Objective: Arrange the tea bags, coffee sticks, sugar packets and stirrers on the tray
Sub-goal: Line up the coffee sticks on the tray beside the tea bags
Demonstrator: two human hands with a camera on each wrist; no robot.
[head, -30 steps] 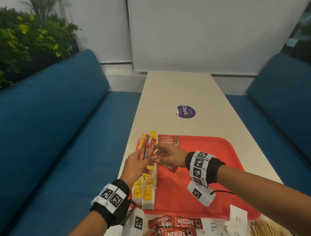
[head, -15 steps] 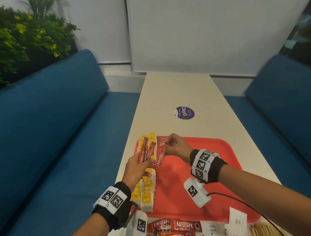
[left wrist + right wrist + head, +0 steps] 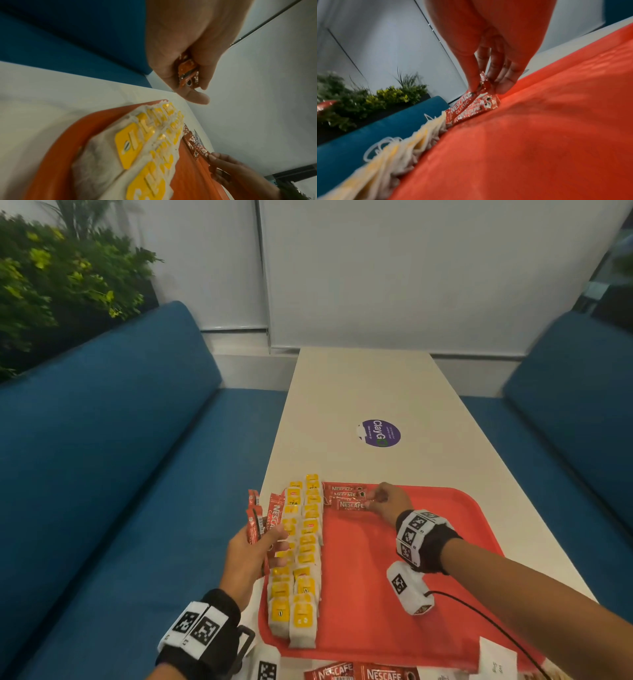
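**Coffee stick going down at tray's far edge**

Right hand (image 3: 390,503) pinching a red foil coffee stick (image 3: 351,505), laid just beside two more at the far left of the flat red plastic tray (image 3: 428,594). Left hand (image 3: 251,556) clamped around a bundle of red coffee sticks (image 3: 265,517), raised above the pale worktop (image 3: 359,392) edge. Two rows of white-and-yellow tea bags (image 3: 301,559) lining the tray's left side.

Blue sofas (image 3: 102,460) flank my white worktop (image 3: 359,392), with a purple sticker (image 3: 378,433) on it. Green plants (image 3: 51,285) stand behind the left sofa, white blinds (image 3: 411,268) beyond.
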